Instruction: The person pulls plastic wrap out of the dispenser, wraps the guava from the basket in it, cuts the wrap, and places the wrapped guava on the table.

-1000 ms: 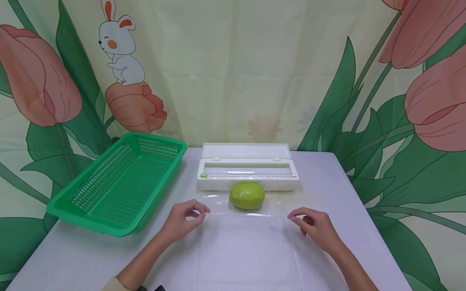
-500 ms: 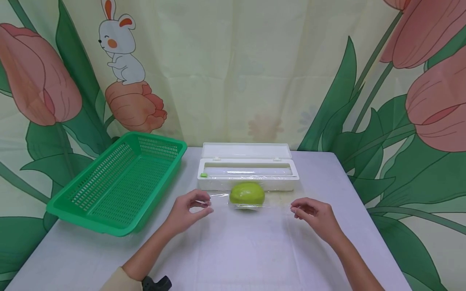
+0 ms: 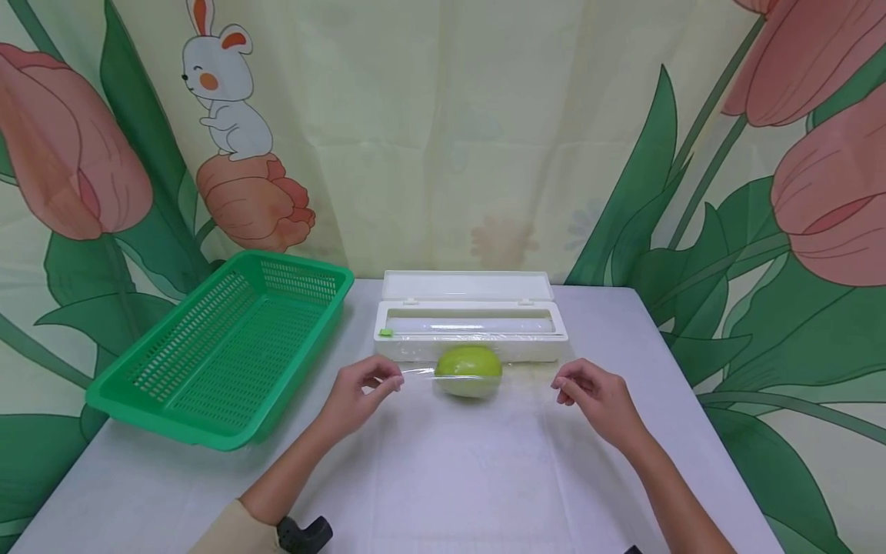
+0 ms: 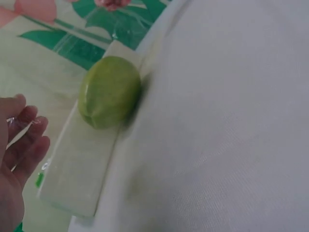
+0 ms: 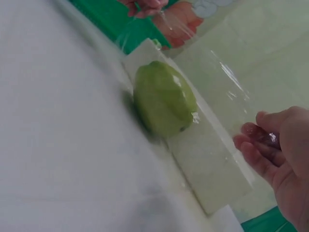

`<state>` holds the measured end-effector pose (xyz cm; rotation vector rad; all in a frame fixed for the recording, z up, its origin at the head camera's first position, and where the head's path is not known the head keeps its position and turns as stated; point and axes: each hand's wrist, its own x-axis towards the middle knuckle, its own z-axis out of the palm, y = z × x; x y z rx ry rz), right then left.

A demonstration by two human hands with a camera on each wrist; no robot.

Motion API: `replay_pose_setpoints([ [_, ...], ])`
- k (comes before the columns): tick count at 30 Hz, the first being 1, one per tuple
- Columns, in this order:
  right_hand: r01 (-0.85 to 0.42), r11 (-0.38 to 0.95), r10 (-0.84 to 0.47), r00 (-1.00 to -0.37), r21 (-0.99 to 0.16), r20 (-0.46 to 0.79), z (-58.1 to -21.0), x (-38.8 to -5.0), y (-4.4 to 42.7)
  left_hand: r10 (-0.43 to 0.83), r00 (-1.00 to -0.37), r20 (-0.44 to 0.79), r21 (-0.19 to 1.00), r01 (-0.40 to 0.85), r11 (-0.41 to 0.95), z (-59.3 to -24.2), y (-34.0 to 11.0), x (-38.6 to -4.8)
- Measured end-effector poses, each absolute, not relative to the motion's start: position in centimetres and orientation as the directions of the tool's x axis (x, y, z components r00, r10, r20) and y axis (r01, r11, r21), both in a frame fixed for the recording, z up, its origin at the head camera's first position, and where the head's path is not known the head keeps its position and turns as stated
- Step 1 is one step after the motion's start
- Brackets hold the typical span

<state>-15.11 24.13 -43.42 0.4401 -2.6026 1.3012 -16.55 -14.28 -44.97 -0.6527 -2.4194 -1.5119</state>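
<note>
In the head view, a smooth oval yellow-green fruit point(image 3: 467, 371) sits against the front of a white cling film dispenser point(image 3: 471, 350). Clear cling film point(image 3: 418, 372) stretches from the dispenser over the fruit, its front edge raised across the fruit's face. My left hand point(image 3: 356, 396) pinches the film's left corner between thumb and fingers, left of the fruit. On the other side my right hand point(image 3: 598, 400) pinches the right corner. Both wrist views show film at the fingertips and the fruit between the hands, touching neither.
A green plastic basket point(image 3: 228, 354) stands at the left of the white-covered table point(image 3: 471, 477). The dispenser's lid point(image 3: 467, 285) is tipped back, showing the film roll point(image 3: 471, 325) inside. A printed curtain point(image 3: 498, 138) hangs behind the table.
Both hands have lifted and moved away from me, towards the dispenser. The film's front edge rose from the table in front of the fruit to across it. The fruit and dispenser stayed put.
</note>
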Motion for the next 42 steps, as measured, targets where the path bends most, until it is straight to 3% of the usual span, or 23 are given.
replay_pose_setpoints([
  [16,-0.307,0.595,-0.118,-0.947,-0.742,0.297,-42.9,-17.9,24.0,0.16,-0.877,0.453,0.742,0.47,0.478,-44.3,-13.2,-18.8],
  [30,-0.209,0.622,-0.066,-0.974,-0.754,0.215,-43.6,-20.2,23.6,0.056,-0.928,0.368,0.713,0.32,0.623,-44.6,-12.0,-20.5],
  [42,-0.206,0.644,-0.063,-0.974,-0.737,0.217,-44.5,-21.3,23.2,0.045,-0.925,0.377,0.597,0.28,0.752,-45.4,-11.5,-21.3],
])
